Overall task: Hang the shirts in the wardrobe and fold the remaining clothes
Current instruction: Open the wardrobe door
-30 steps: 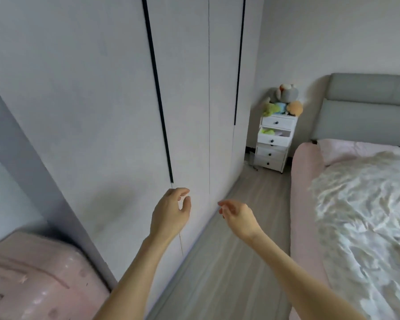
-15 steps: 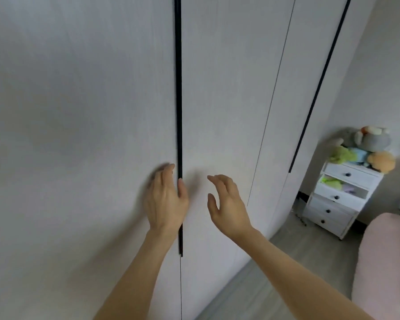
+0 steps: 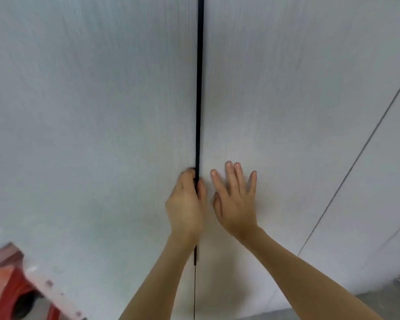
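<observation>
Left hand (image 3: 187,204) is curled onto the black handle strip (image 3: 199,88), fingers hooked into the slot at the door's edge, thumb lying alongside it. Right hand (image 3: 237,202) is flat and spread, fingers straight, palm against the right wardrobe door (image 3: 298,100), just beside the strip, holding nothing. Both hands sit close together, low on the doors. The wardrobe fills the view, doors shut, left wardrobe door (image 3: 90,112) pale and plain. Far right, a thin seam (image 3: 365,144) marks another panel. Near left corner, a blurred red and pink object (image 3: 14,282).
</observation>
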The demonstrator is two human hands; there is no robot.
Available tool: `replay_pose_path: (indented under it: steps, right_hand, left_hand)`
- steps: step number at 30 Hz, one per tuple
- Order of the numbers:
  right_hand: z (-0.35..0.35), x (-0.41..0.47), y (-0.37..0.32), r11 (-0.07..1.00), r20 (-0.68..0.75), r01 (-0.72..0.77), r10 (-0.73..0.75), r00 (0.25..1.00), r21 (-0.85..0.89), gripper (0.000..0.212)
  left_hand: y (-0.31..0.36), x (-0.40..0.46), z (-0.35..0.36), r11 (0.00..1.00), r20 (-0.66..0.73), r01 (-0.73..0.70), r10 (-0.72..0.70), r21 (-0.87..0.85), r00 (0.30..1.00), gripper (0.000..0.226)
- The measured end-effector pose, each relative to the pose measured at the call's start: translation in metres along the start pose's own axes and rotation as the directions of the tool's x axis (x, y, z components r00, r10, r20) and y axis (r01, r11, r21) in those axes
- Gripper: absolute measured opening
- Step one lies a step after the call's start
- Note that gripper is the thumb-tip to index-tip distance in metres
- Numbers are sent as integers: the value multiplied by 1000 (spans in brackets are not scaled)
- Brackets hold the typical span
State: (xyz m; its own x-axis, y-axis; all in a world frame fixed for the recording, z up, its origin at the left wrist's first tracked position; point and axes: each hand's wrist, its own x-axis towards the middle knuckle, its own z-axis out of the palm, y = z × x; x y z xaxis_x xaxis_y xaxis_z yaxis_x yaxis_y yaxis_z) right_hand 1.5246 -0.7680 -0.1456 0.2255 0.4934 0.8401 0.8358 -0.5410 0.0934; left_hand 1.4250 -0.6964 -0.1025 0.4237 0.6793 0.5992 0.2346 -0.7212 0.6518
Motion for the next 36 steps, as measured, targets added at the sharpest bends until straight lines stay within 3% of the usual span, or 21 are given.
replay_pose_path:
  steps: [4,9,14,20,25,31,36]
  right_hand:
    - [-13,-5,14,992,127,76,-88,988,97,71]
    - [-47,-16,26,914,239,55,-163,957,401,65]
    - [-91,-38,12,774,243,105,-320,916,624,48]
    - [-131,-69,-42,551,166,147,-478,862,821,46]
    - [-164,-91,-121,365,51,205,-583,811,908,53]
    - [-195,-103,-219,201,4,198,-711,703,959,68]
    - [-209,-95,-284,256,61,265,-817,574,930,64]
  left_hand:
    - [17,-9,1,994,-51,87,-84,60,995,20]
    - [35,-33,-17,984,-44,141,-137,106,990,6]
    - [43,-96,-71,987,-55,111,-105,119,993,6]
    - [43,-164,-156,989,-10,92,-91,113,996,13]
    - [32,-215,-232,977,-116,174,-160,127,980,6]
    - [16,-251,-312,955,-263,289,-262,69,928,41]
    - [-5,-265,-362,906,-218,414,-388,90,896,80]
